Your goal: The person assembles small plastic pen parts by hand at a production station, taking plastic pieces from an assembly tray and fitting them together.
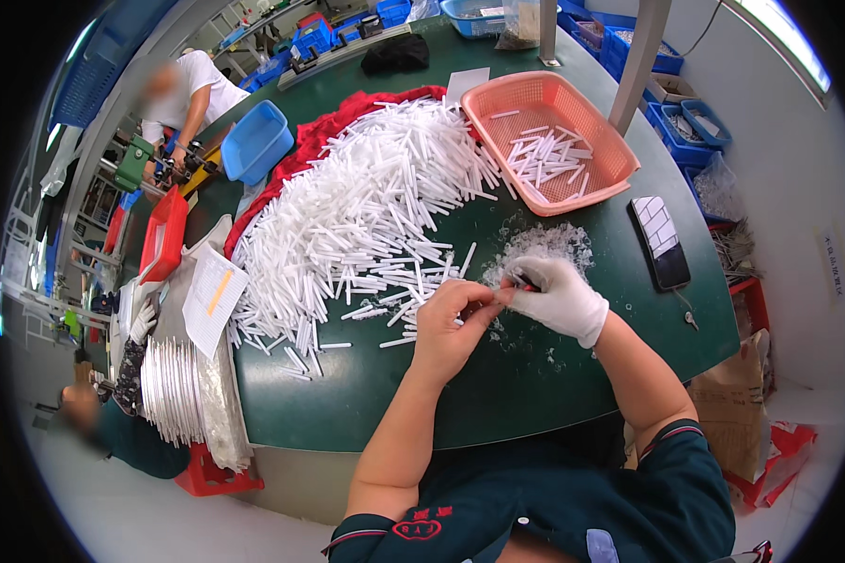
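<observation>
Many slim tubes [343, 211] lie heaped; left hand [448, 328] and gloved right [565, 300] pinch something indistinct.

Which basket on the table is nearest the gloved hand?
The pink basket, holding loose white sticks, beyond the right hand; the blue baskets sit farther off.

This looks like a factory workshop for small parts: a large heap of white sticks [366, 197] lies on the long green worktop [347, 418], blue bins [667, 65] line the right side, and a green machine [133, 165] stands far left, beside a person in white [211, 83] (one of two co-workers in view).
</observation>
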`<state>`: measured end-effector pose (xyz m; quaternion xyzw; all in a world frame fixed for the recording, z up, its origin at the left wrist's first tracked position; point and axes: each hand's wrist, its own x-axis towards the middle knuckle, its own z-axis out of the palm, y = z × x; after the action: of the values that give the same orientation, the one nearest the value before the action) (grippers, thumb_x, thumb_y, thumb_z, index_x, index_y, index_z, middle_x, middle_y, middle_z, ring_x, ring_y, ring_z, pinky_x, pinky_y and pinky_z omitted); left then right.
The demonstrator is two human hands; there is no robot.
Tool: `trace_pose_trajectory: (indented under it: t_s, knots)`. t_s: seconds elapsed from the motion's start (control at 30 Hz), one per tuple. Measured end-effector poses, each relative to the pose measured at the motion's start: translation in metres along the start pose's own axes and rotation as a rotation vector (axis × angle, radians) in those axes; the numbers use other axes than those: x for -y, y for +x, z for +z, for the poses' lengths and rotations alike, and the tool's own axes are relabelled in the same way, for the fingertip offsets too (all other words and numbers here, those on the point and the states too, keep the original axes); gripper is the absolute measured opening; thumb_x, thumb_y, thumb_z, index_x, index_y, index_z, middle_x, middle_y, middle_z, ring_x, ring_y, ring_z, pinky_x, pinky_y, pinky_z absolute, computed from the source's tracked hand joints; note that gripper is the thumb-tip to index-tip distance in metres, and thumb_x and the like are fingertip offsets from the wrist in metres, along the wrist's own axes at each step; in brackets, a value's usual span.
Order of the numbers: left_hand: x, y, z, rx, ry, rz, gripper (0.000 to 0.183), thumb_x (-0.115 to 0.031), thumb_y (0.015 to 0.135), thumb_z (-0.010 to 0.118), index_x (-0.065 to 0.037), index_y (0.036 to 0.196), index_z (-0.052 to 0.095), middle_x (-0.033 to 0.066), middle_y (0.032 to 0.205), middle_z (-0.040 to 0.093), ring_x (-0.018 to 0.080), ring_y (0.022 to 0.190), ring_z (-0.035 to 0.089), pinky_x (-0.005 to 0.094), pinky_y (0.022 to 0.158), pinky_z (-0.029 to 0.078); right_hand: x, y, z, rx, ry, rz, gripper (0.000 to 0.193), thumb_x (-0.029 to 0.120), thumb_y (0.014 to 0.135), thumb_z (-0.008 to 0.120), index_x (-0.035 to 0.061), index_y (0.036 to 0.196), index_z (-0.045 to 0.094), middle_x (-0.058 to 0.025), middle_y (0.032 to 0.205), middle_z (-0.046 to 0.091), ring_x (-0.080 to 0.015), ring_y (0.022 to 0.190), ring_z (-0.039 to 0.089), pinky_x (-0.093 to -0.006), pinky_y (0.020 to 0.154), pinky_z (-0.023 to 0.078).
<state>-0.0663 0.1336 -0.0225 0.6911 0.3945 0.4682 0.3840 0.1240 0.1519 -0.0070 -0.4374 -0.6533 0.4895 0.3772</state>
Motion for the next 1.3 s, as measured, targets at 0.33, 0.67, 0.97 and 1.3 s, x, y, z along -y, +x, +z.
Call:
trace_pose_trajectory:
  t_s: [0.33,0.67,0.97,1.3]
  knots:
    - [0.003,-0.003,-0.001,-0.159,-0.135,-0.159,0.012,-0.004,0.082,0.068,0.0,0.093,0.064,0.0012,0.078,0.062,0.0064,0.067,0.055,0.0203,0.062,0.044,0.007,0.007,-0.012,-0.169,0.675,0.387,0.017,0.018,0.083,0.068,0.0069,0.087,0.056,0.005,0.059,0.046,-0.0035,0.042,0.036,-0.0204,0.039,0.023]
    - [0.014,-0.004,-0.005,-0.184,-0.191,-0.195,0.01,-0.005,0.087,0.064,0.002,0.094,0.063,0.0036,0.082,0.064,0.0067,0.073,0.058,0.019,0.069,0.045,0.003,0.01,-0.002,-0.098,0.531,0.45,0.017,0.019,0.084,0.067,0.0056,0.085,0.056,0.0044,0.056,0.042,-0.0054,0.039,0.033,-0.0218,0.038,0.024]
    - [0.014,0.0,-0.016,-0.23,-0.146,-0.226,0.009,-0.007,0.088,0.064,0.001,0.093,0.063,0.0015,0.079,0.063,0.0063,0.072,0.057,0.0195,0.067,0.045,0.003,0.013,-0.011,-0.102,0.752,0.541,0.025,0.026,0.087,0.065,0.0049,0.078,0.056,0.0031,0.05,0.043,-0.0066,0.038,0.035,-0.0232,0.036,0.023]
    - [-0.001,0.0,-0.042,0.193,0.575,-0.129,0.013,-0.009,0.066,0.066,-0.005,0.078,0.061,0.0067,0.077,0.055,0.0258,0.082,0.055,0.0367,0.069,0.046,0.001,0.017,-0.02,-0.222,0.754,0.345,0.022,0.025,0.089,0.063,0.0033,0.092,0.058,0.0058,0.056,0.038,-0.0047,0.041,0.032,-0.0222,0.04,0.022]
